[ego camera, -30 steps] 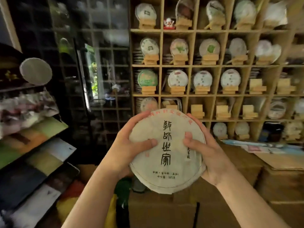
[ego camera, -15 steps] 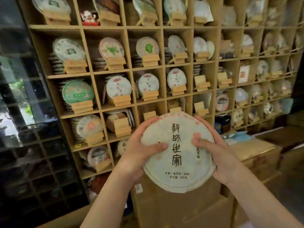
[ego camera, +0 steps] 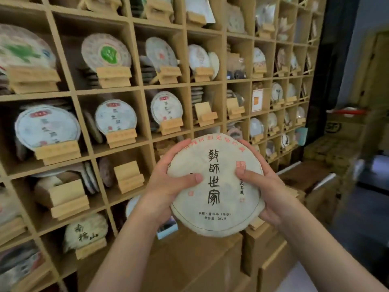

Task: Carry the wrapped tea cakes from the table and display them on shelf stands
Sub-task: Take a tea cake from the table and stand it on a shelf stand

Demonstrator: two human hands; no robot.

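Carrying one wrapped tea cake [ego camera: 214, 186] toward the shelf [ego camera: 134, 89].
Head view: left hand [ego camera: 166, 184] and right hand [ego camera: 263, 186] clasp its rims at nine and three o'clock; many stands are filled, an empty stand [ego camera: 128, 175] waits at nine o'clock.

Tea cake [ego camera: 216, 186] before shelf [ego camera: 139, 89] (boxes [ego camera: 210, 260] below).

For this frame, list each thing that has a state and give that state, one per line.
Tea cake: wrapped, held upright in front of the shelf, not yet on a stand.
Left hand: grip closed on the tea cake's left edge.
Right hand: grip closed on its right edge.
Empty stand: free, no cake on it.
Green-label cake: displayed on its stand.
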